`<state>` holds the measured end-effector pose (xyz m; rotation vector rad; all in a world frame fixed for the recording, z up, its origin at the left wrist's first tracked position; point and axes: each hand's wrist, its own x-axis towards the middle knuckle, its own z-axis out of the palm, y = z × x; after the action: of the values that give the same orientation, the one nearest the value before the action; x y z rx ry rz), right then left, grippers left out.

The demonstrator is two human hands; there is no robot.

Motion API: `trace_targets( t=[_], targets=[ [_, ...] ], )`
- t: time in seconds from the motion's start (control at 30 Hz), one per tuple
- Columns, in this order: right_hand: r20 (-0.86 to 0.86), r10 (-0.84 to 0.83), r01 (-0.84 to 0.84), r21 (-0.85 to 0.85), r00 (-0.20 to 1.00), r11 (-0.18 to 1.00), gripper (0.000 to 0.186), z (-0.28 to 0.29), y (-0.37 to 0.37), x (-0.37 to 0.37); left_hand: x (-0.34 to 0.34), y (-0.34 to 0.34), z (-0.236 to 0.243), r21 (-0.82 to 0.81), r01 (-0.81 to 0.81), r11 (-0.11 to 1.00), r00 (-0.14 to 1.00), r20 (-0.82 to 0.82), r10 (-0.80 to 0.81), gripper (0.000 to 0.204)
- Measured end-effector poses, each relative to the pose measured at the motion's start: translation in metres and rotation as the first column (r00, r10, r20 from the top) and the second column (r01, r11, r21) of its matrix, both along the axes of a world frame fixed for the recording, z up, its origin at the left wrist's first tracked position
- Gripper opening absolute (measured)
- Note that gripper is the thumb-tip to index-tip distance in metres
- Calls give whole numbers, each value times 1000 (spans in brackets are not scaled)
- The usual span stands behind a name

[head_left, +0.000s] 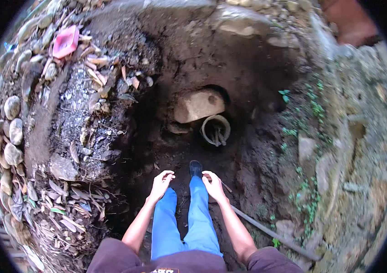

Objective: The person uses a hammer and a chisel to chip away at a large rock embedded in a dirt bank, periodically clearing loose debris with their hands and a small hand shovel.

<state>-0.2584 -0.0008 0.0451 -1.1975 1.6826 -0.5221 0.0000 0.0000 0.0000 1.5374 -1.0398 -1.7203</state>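
Note:
My left hand hovers above my left knee, its fingers loosely bent and apart with nothing visible in them. Over my right shin, my right hand is also half curled, thumb off the fingers, and looks bare. Beyond both hands a round grey bucket-like container sits in the dirt with a few stick-like pieces inside, too dark to name. Against it lies a large pale flat stone. A thin stick shows beside my right hand, apart from the fingers.
I stand in a dug earth pit. A long grey pole slants beside my right forearm. The left bank carries stones, dry leaves and a pink plastic tray. A rough wall with small green plants rises at right.

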Motion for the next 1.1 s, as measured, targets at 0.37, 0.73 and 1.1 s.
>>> trace_targets(
  t=[0.37,0.73,1.1],
  targets=[
    [-80,107,-117,-143,991,983,31,-366,-110,-8,-46,-76,-308,-93,-163,982,938,293,184,23],
    [-331,297,-368,-175,895,913,46,-601,-204,-13,-94,-207,-552,-391,192,900,749,651,123,50],
    [-608,326,-526,-180,724,831,76,-712,-242,-12,-101,-230,-649,-537,159,829,619,708,340,51]
  ],
)
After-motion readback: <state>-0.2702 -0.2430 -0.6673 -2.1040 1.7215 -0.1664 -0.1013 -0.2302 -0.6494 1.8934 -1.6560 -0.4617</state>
